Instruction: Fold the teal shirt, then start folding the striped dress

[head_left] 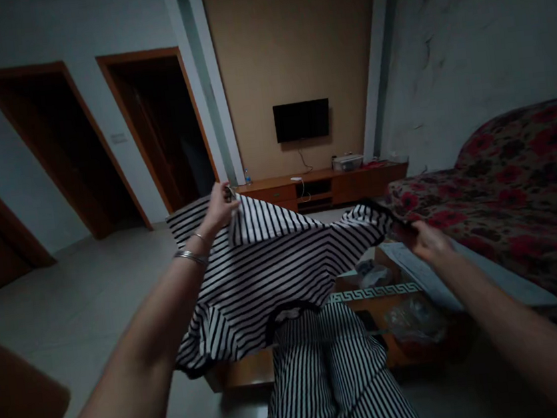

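A black-and-white striped T-shirt (270, 270) with dark trim is stretched in the air between my two hands. My left hand (221, 205) is closed on its upper hem, and a flap of cloth folds over beside the fingers. On the right, my right hand (427, 240) grips the dark edge of a sleeve, pulled out sideways. The dark-trimmed neckline (295, 311) hangs at the bottom, toward me. Below it are striped trousers (328, 378), which partly blend with the shirt in the dim light.
Under the shirt stands a wooden coffee table (246, 368) with a patterned border, plastic bags (414, 319) and a pale sheet (417, 274). A floral sofa (521, 174) runs along the right. Farther back are a TV cabinet (277, 196) and a wall television (302, 120).
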The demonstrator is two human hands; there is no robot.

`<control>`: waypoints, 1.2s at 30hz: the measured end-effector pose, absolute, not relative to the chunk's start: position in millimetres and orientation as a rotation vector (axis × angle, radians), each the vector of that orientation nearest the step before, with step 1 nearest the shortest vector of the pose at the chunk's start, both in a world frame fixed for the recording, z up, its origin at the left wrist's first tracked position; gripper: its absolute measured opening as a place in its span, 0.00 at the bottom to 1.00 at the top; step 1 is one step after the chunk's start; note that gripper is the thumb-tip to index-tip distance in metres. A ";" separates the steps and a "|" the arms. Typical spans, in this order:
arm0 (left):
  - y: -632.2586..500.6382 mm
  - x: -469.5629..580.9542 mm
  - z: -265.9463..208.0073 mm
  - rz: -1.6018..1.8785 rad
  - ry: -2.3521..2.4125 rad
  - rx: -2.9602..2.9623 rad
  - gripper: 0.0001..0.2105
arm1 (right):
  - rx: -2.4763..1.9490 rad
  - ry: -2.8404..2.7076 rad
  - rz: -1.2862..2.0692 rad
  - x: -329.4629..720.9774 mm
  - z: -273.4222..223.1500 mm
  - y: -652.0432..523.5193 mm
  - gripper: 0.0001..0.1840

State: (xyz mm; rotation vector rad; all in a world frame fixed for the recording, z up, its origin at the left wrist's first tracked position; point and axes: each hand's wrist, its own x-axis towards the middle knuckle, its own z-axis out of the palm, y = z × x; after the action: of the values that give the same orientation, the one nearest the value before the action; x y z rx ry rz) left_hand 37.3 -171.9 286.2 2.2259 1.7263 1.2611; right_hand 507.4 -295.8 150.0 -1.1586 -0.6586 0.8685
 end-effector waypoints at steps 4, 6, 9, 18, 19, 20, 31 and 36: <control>-184.9 93.3 182.5 0.768 1.506 2.405 0.30 | -1.809 -0.907 0.703 501.6 45.2 -331.5 0.10; -209.7 99.7 125.8 0.594 1.429 2.442 0.23 | -1.986 -1.335 0.485 497.8 1.5 -346.0 0.17; -256.1 94.3 51.3 0.306 1.326 2.537 0.15 | -1.857 -1.829 0.458 476.4 -32.1 -354.2 0.21; -341.1 44.7 -28.5 0.011 1.434 2.577 0.27 | -1.441 -2.457 0.564 377.1 -25.3 -333.9 0.20; -339.6 37.4 -30.0 0.010 1.496 2.573 0.27 | -1.507 -2.443 0.527 375.2 -24.7 -332.9 0.16; -337.2 30.9 -30.8 0.015 1.558 2.557 0.26 | -1.586 -2.415 0.489 374.4 -23.7 -333.7 0.14; -336.4 27.1 -17.9 0.198 1.099 2.309 0.19 | -1.154 -2.681 1.501 362.9 11.6 -350.2 0.13; -313.2 -16.5 -15.4 0.406 1.643 2.248 0.21 | -1.695 -2.204 0.664 350.2 -0.1 -253.0 0.20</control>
State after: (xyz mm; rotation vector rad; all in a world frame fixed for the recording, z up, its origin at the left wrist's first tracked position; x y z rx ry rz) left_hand -16.5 -313.2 -15.4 2.2483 1.6428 0.4064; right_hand 350.2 -253.0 -0.1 -1.6953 -2.2044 0.6640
